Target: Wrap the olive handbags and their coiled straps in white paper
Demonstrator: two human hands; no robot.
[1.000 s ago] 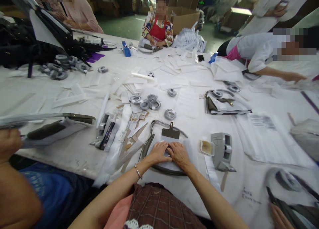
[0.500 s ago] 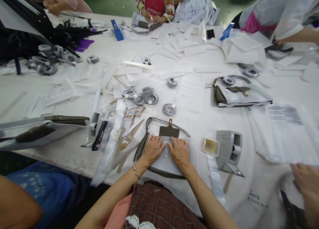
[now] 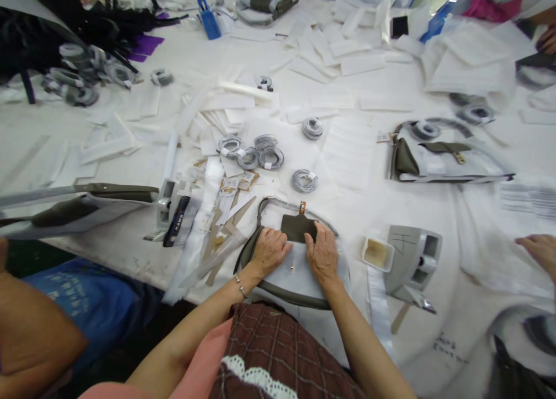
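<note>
A handbag (image 3: 299, 280) lies on the table right in front of me, its front covered by a pale sheet and its edges dark olive. My left hand (image 3: 271, 251) rests palm down on the upper left of the sheet, fingers extended. On the upper right, my right hand (image 3: 322, 253) is open, fingertips at the lower right edge of the olive flap (image 3: 292, 228). The flap lies folded back beyond the bag, a metal clasp (image 3: 303, 208) at its far end. A small metal fitting (image 3: 292, 267) shows between my hands. A wrapped strap (image 3: 269, 201) curves behind the flap.
Right of the bag stand a small tub (image 3: 377, 253) and a grey tape dispenser (image 3: 412, 260). Left are another dispenser (image 3: 165, 205) and paper scraps (image 3: 230, 202). Coiled wrapped straps (image 3: 270, 157) lie beyond, and another handbag (image 3: 447, 156) sits back right. A co-worker's hand (image 3: 541, 251) is at right.
My right hand has moved up from the sheet to the flap's edge. My left hand stays on the sheet. The view has tilted down, and the co-worker's hand at right has moved up.
</note>
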